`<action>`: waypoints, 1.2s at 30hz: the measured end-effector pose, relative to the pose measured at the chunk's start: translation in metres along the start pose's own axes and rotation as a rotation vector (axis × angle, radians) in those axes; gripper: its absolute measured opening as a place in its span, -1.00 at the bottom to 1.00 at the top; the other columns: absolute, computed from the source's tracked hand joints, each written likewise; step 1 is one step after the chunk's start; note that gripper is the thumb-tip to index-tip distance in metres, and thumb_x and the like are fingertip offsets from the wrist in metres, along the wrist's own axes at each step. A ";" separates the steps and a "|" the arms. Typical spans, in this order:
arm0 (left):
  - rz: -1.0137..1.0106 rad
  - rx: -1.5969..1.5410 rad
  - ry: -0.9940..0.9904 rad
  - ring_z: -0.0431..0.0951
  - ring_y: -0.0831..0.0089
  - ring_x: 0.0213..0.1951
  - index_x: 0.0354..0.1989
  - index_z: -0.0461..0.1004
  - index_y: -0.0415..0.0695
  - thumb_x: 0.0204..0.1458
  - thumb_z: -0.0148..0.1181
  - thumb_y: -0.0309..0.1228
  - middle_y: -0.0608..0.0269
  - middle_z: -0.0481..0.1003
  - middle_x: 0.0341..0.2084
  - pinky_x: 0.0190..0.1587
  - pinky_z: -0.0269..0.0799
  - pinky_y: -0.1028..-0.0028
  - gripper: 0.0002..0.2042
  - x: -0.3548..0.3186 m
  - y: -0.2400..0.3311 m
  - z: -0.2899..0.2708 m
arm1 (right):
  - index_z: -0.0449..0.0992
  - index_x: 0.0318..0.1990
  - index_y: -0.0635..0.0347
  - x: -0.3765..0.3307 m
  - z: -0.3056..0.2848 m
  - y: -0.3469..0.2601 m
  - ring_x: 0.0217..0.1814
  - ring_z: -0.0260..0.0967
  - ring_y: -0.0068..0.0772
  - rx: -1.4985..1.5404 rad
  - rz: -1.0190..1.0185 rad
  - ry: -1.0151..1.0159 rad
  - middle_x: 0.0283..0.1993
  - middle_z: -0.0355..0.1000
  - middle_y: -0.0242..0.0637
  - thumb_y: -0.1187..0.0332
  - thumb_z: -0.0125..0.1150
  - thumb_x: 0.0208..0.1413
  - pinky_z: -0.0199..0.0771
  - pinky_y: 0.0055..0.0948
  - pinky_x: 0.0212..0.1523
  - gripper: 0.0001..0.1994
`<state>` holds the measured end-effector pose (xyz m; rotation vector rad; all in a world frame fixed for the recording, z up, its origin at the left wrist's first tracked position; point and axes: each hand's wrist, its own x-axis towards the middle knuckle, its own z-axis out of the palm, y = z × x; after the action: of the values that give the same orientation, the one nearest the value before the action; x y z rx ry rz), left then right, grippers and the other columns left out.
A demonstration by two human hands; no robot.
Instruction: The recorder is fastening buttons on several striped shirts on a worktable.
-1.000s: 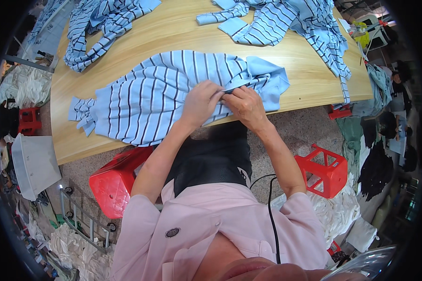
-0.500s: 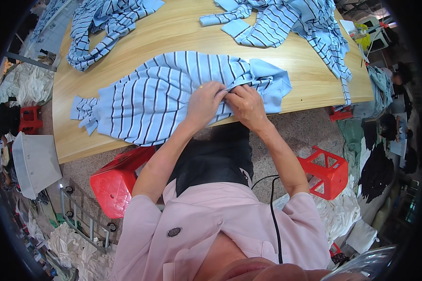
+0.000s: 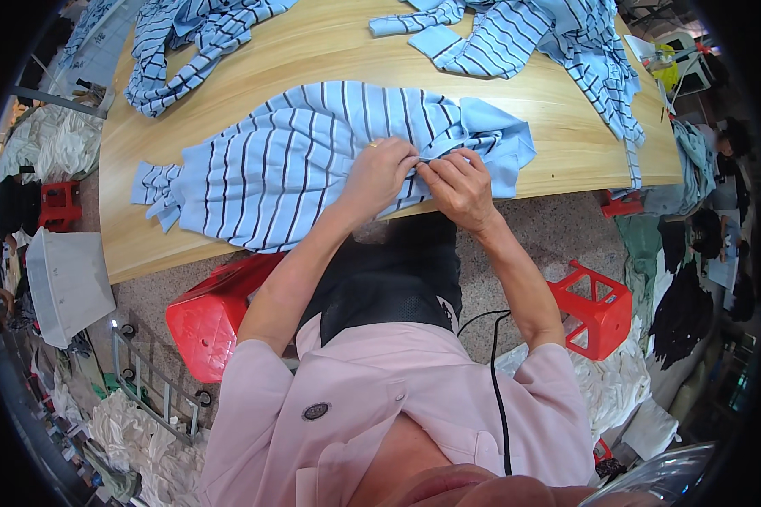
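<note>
A light blue knit garment (image 3: 262, 173) with dark and white stripes lies across the near part of the wooden table, its ribbed hem to the left and its plain blue collar end to the right. My left hand (image 3: 382, 176) pinches the fabric near the collar end. Close beside it, my right hand (image 3: 458, 188) pinches the edge of the same garment, fingers bent and thumb pressed in. The fingertips of both hands nearly meet over a small fold; what exactly lies between them is too small to make out.
More striped blue garments lie in heaps at the table's (image 3: 338, 55) far left and far right (image 3: 499, 42). Red stools (image 3: 207, 325) (image 3: 592, 308) stand at both sides below the near edge. A white bin (image 3: 69, 287) and a metal-framed cart (image 3: 156, 380) are on the left.
My right hand has shifted slightly right, opening a small gap from the left hand. Both hands still pinch the garment, and the whole view has moved a little.
</note>
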<state>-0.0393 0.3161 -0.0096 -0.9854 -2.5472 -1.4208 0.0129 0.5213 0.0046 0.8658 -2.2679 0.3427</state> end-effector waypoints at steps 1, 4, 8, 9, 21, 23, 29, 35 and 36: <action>-0.004 -0.001 0.000 0.60 -0.07 -0.14 -0.19 0.62 -0.26 0.27 0.28 -0.46 -0.02 0.61 -0.26 -0.04 0.50 0.09 -0.89 0.000 -0.001 -0.001 | 0.69 -0.14 0.24 0.000 0.001 0.001 -0.22 0.53 -0.33 0.003 0.000 -0.003 -0.21 0.54 -0.37 0.44 0.34 -0.04 0.55 -0.28 -0.05 -0.74; 0.023 0.007 -0.004 0.59 -0.08 -0.15 -0.21 0.61 -0.28 0.26 0.28 -0.47 -0.02 0.60 -0.26 -0.04 0.49 0.09 -0.89 0.001 -0.001 -0.002 | 0.69 -0.15 0.23 0.000 0.002 0.001 -0.15 0.56 -0.33 0.009 0.012 -0.041 -0.16 0.55 -0.35 0.43 0.34 -0.03 0.55 -0.26 -0.02 -0.75; 0.036 0.013 0.038 0.59 -0.08 -0.16 -0.22 0.60 -0.26 0.26 0.28 -0.49 -0.03 0.59 -0.29 -0.08 0.49 0.06 -0.91 -0.005 0.001 -0.001 | 0.64 -0.16 0.19 0.004 0.004 0.000 -0.01 0.57 -0.30 0.014 0.057 -0.050 -0.04 0.58 -0.32 0.42 0.32 0.01 0.51 -0.19 0.11 -0.79; 0.061 0.017 0.071 0.58 -0.09 -0.17 -0.24 0.58 -0.24 0.26 0.26 -0.49 -0.03 0.58 -0.30 -0.10 0.48 0.03 -0.92 -0.006 0.001 0.000 | 0.62 -0.17 0.17 0.005 0.004 0.001 0.03 0.57 -0.30 0.016 0.063 -0.065 -0.01 0.59 -0.31 0.42 0.31 0.02 0.48 -0.18 0.15 -0.80; 0.056 -0.046 0.006 0.64 0.01 -0.18 -0.20 0.66 -0.26 0.13 0.44 -0.49 0.01 0.63 -0.29 -0.09 0.53 0.15 -0.86 -0.006 -0.003 -0.008 | 0.57 -0.30 0.20 0.003 0.012 0.010 -0.18 0.55 -0.18 0.214 0.130 -0.062 -0.21 0.60 -0.25 0.53 0.35 -0.06 0.57 -0.21 -0.13 -0.86; 0.067 -0.042 0.020 0.64 0.02 -0.19 -0.21 0.67 -0.26 0.11 0.45 -0.50 0.02 0.64 -0.31 -0.10 0.54 0.16 -0.86 -0.006 -0.008 -0.008 | 0.59 -0.27 0.21 0.003 0.012 0.010 -0.21 0.54 -0.15 0.264 0.141 -0.038 -0.26 0.56 -0.23 0.56 0.34 -0.06 0.58 -0.22 -0.18 -0.84; 0.041 -0.044 0.075 0.65 0.03 -0.23 -0.23 0.69 -0.26 0.06 0.48 -0.53 0.03 0.64 -0.36 -0.14 0.54 0.17 -0.86 -0.007 -0.008 -0.001 | 0.58 -0.24 0.20 0.002 0.016 0.008 -0.25 0.53 -0.10 0.258 0.195 -0.009 -0.37 0.47 -0.20 0.61 0.32 -0.08 0.59 -0.21 -0.24 -0.79; 0.044 0.061 0.188 0.63 -0.01 -0.24 -0.29 0.63 -0.25 0.06 0.44 -0.57 0.03 0.62 -0.38 -0.18 0.53 0.12 -0.91 -0.007 -0.001 0.008 | 0.55 -0.27 0.22 0.005 0.022 0.000 -0.26 0.52 -0.07 0.286 0.258 0.035 -0.40 0.44 -0.21 0.65 0.33 -0.01 0.59 -0.18 -0.26 -0.83; 0.060 0.086 0.214 0.63 -0.03 -0.24 -0.29 0.62 -0.24 0.07 0.41 -0.58 0.03 0.61 -0.38 -0.18 0.53 0.10 -0.91 -0.007 0.001 0.009 | 0.55 -0.27 0.22 0.003 0.023 -0.001 -0.26 0.52 -0.07 0.284 0.261 0.036 -0.40 0.44 -0.21 0.65 0.33 -0.01 0.59 -0.18 -0.26 -0.83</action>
<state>-0.0317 0.3198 -0.0165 -0.8391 -2.3827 -1.3115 0.0000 0.5083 -0.0102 0.6928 -2.3358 0.8078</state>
